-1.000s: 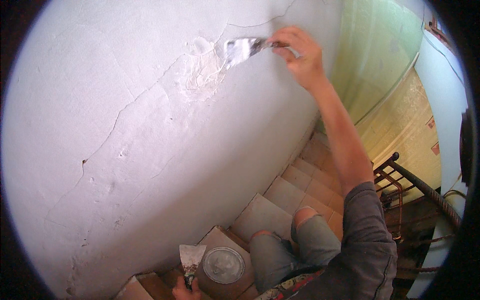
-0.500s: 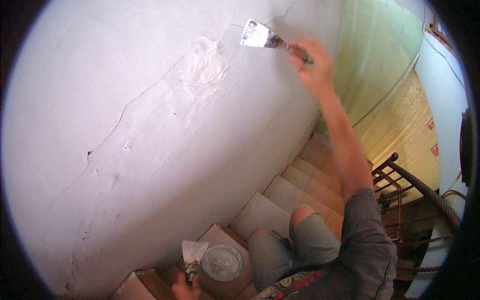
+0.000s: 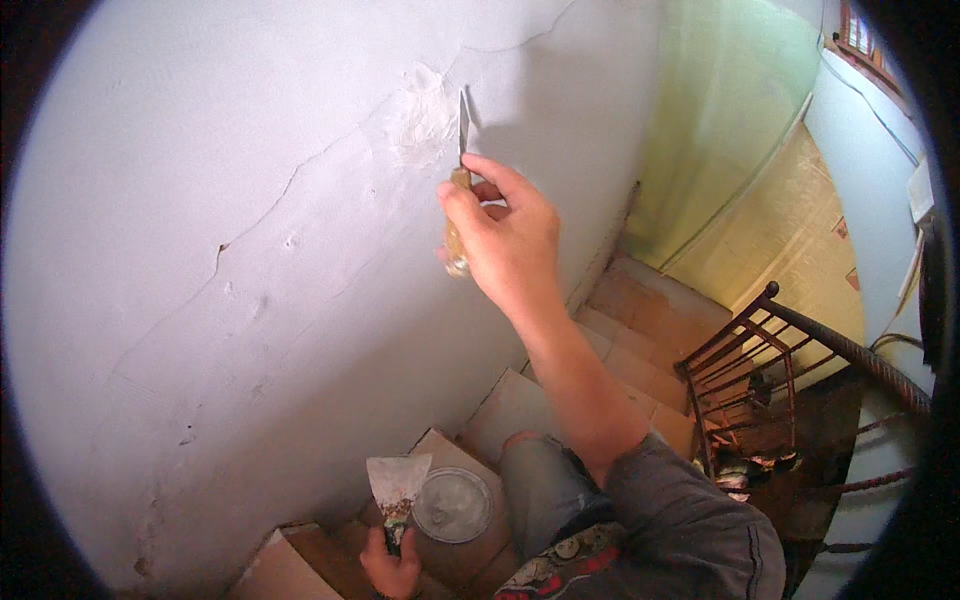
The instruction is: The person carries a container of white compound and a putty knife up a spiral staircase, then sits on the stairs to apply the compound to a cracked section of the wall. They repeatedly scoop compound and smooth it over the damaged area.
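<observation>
My right hand [image 3: 505,235] is closed round the tan handle of a putty knife [image 3: 463,135]. Its blade is turned edge-on and stands by the right side of a white filler patch [image 3: 425,115] on the wall; whether it touches the wall I cannot tell. Low in the view, my left hand [image 3: 390,565] grips a second, wider putty knife [image 3: 398,485], blade up, with stains near its handle. Beside that blade sits a round tub [image 3: 453,505] of whitish-grey filler on a stair step.
A long crack [image 3: 295,180] runs across the pale wall [image 3: 150,250], with small pits below it. Tiled stairs [image 3: 640,340] lead toward a green-yellow curtain-like sheet [image 3: 735,150]. A dark metal railing [image 3: 840,345] curves along the right. My bent knee [image 3: 535,470] is near the tub.
My right hand has come down and left with its putty knife, whose blade has turned from face-on to edge-on. The left hand's knife has risen slightly in view. The view has shifted somewhat.
</observation>
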Tool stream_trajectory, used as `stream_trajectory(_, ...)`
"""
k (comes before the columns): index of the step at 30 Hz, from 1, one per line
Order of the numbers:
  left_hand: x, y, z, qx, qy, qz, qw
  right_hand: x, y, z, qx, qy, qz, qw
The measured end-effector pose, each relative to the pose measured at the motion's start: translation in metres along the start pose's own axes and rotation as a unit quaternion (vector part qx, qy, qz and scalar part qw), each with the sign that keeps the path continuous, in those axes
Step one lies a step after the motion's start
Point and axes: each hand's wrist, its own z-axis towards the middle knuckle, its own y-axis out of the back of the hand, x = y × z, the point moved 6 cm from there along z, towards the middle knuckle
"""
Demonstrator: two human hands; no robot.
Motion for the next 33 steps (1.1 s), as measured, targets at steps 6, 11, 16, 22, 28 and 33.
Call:
stream_trajectory(6,-0.007,0.003,-0.001,-0.030,-0.006,0.047,0.998,0.007,-0.023,0.004,-0.005,0.002,-0.052,0.999)
stream_trajectory(11,-0.005,0.002,0.000,-0.026,0.020,-0.008,0.999,0.012,-0.031,0.000,-0.015,0.034,-0.108,0.993)
stream_trajectory(16,-0.007,-0.001,0.000,-0.031,0.031,-0.072,0.996,0.009,-0.036,-0.007,-0.023,0.045,-0.130,0.990)
stream_trajectory(22,0.000,-0.007,-0.003,-0.043,0.052,-0.075,0.995,0.007,-0.042,-0.016,-0.014,0.050,-0.137,0.989)
stream_trajectory(28,-0.001,-0.015,-0.007,-0.064,0.054,-0.110,0.990,0.005,-0.037,-0.035,0.012,0.054,-0.094,0.994)
stream_trajectory(33,-0.010,-0.008,-0.008,-0.096,0.048,-0.036,0.994,0.008,-0.020,-0.028,-0.016,0.063,-0.110,0.992)
